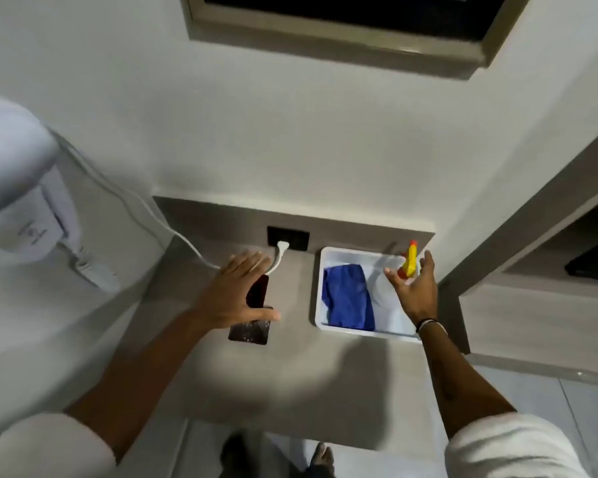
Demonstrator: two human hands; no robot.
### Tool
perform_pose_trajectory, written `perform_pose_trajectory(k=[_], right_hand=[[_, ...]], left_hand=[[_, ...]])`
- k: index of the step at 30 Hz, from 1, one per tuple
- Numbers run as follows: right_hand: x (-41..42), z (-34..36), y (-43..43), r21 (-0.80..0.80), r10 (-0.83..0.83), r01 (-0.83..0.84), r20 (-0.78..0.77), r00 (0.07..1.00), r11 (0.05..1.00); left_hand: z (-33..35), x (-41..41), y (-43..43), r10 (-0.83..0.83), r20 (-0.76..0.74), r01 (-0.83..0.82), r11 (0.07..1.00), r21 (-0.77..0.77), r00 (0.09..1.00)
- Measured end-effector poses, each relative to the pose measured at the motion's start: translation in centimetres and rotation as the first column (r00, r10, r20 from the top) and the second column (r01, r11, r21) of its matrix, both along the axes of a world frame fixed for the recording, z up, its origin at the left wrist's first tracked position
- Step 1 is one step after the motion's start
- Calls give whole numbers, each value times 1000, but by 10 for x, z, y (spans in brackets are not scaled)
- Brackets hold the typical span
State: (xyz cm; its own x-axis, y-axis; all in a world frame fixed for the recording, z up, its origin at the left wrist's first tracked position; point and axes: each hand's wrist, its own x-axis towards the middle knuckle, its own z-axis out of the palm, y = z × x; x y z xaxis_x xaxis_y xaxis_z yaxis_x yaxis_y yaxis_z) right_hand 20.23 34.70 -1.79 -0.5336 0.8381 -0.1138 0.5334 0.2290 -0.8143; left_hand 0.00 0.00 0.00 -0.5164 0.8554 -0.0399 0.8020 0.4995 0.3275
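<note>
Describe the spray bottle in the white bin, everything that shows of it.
The spray bottle stands upright in the far right corner of the white bin, beside the blue cloth. Its trigger head is yellow plastic with a red tip on top. The body below looks pale and translucent and is partly hidden. The right hand, fingers spread, reaches round the head; whether it touches yet cannot be told.

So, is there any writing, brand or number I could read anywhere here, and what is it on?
Nothing here can be read as text.
White wall-mounted hair dryer holder: a small grey mark, too blurred to read.
Clear spray bottle with yellow trigger: no label shows.
Dark glossy phone: no writing shows on its screen.
</note>
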Motion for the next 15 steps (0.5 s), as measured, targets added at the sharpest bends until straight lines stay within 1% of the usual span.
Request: perform_pose_trajectory(k=[1, 2, 4, 6, 9, 12, 15], right_hand=[[-2, -4, 2, 2, 9, -9, -15, 1000, 1000], [-4, -8, 2, -7, 35, -36, -21, 999, 999], [-6, -19, 5, -29, 51, -53, -39, 998, 998], [-9, -32, 7, -32, -6, 4, -60, 998, 999], [-16, -45, 17, -24, -39, 38, -72, 997, 999], [-20, -53, 26, 20, -46, 47, -43, 998, 999], [-20, -47, 27, 108, -34, 44, -98, 995, 993]], left_hand=[[-3, -1, -1, -41, 11, 41, 998, -56, 999], [-8, -2, -4, -55, -17, 53, 994, -95, 998], [-14, -3, -12, -41, -77, 31, 990, -135, 996], [-19, -2, -19, -7, -76, -2, 992, -125, 997], [-14, -1, -22, 76, -2, -76, 995, -61, 997], [-11, -1, -23, 134, 68, -133, 991, -16, 989], [-10, -2, -28, 153, 150, -159, 987, 32, 977]])
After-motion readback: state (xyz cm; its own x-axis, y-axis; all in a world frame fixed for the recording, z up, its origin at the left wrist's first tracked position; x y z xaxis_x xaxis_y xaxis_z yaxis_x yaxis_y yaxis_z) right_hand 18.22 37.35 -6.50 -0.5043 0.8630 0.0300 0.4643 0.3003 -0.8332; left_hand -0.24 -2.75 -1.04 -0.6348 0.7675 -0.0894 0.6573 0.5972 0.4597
